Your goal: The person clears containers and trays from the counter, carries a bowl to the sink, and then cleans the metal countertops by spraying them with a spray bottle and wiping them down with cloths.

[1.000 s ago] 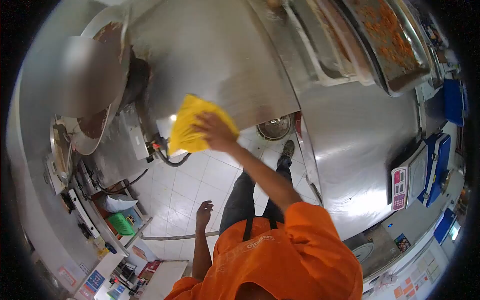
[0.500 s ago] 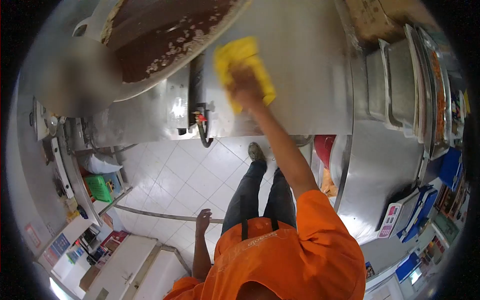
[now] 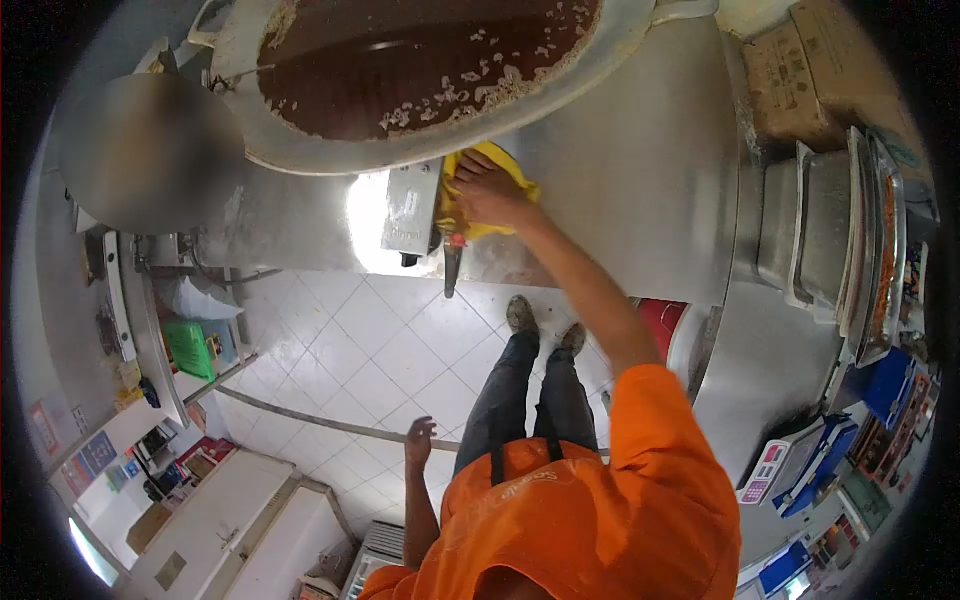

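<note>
My right hand (image 3: 487, 194) presses a yellow cloth (image 3: 515, 172) against the steel counter (image 3: 640, 175), its fingers on top of the bunched fabric. The cloth lies just right of a small metal box (image 3: 411, 210) with a dark knob and touches the area of a hose with a red fitting (image 3: 456, 240). Directly above is the rim of a large pan (image 3: 400, 155) holding dark brown liquid with pale foam. My left hand (image 3: 420, 440) hangs low over the floor, loosely curled and holding nothing.
Stacked metal trays (image 3: 830, 220) and cardboard boxes (image 3: 790, 85) are at the right. A scale (image 3: 775, 468) sits below them. A red container (image 3: 660, 322) is under the counter edge. On the left shelf is a green basket (image 3: 188, 348).
The view has shifted, bringing more of the pan into sight. My right hand has moved with the cloth closer to the counter's front edge, beside the metal box. My left hand still hangs down.
</note>
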The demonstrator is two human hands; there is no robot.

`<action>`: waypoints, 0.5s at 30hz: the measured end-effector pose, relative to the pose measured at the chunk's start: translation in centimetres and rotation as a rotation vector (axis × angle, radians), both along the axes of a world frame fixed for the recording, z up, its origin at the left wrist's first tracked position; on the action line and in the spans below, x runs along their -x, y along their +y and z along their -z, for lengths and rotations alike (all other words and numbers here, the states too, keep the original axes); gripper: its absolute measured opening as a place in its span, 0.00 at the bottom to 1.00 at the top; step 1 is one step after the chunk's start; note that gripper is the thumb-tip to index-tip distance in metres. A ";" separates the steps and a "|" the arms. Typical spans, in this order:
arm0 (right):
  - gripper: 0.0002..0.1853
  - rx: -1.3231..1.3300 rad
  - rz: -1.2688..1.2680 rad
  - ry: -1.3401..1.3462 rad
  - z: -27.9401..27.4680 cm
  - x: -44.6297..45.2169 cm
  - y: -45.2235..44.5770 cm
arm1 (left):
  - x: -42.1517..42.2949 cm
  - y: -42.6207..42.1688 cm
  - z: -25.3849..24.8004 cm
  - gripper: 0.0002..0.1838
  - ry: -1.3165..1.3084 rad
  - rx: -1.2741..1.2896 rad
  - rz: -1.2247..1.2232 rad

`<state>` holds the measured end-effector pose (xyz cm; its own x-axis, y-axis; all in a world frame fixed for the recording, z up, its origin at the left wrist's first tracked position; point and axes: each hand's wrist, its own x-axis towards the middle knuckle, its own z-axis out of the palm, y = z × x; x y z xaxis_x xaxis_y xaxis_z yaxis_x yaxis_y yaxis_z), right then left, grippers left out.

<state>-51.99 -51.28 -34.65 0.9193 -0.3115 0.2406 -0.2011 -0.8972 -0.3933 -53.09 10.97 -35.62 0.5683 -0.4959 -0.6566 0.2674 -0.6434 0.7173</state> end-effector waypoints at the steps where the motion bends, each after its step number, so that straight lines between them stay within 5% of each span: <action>1: 0.24 -0.003 -0.052 -0.108 0.0 2.5 -1.5 | -0.4 0.8 -0.2 0.12 0.039 -0.152 0.084; 3: 0.27 -0.440 0.265 0.014 -6.3 9.3 -5.7 | 0.3 1.1 -2.4 0.12 0.186 -0.244 -0.100; 4: 0.27 -0.154 0.450 0.230 -4.6 12.8 -9.5 | 1.0 1.4 -3.0 0.17 0.200 -0.262 -0.122; 6: 0.31 0.254 0.824 0.159 -4.6 14.7 -10.5 | 2.1 2.8 -3.2 0.27 0.231 -0.303 -0.160; 8: 0.35 0.287 0.975 0.219 -2.0 12.8 -9.1 | 2.4 4.2 -2.2 0.17 0.270 -0.339 -0.175; 11: 0.42 -0.410 0.831 -0.165 5.9 7.1 0.3 | 2.1 1.9 -0.6 0.14 0.236 -0.410 -0.049; 13: 0.31 -0.203 0.296 0.131 -5.5 6.6 7.1 | 1.2 -1.6 -0.9 0.15 0.224 -0.415 0.061; 15: 0.28 -0.212 0.230 -0.013 -4.0 12.3 8.5 | 0.5 -4.9 -1.8 0.18 0.225 -0.374 0.048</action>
<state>-64.31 -42.76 -30.65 0.8161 -0.5554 0.1596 -0.3827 -0.7264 -0.5709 -53.61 6.05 -33.84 0.3725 -0.2226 -0.9009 0.3535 -0.8636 0.3595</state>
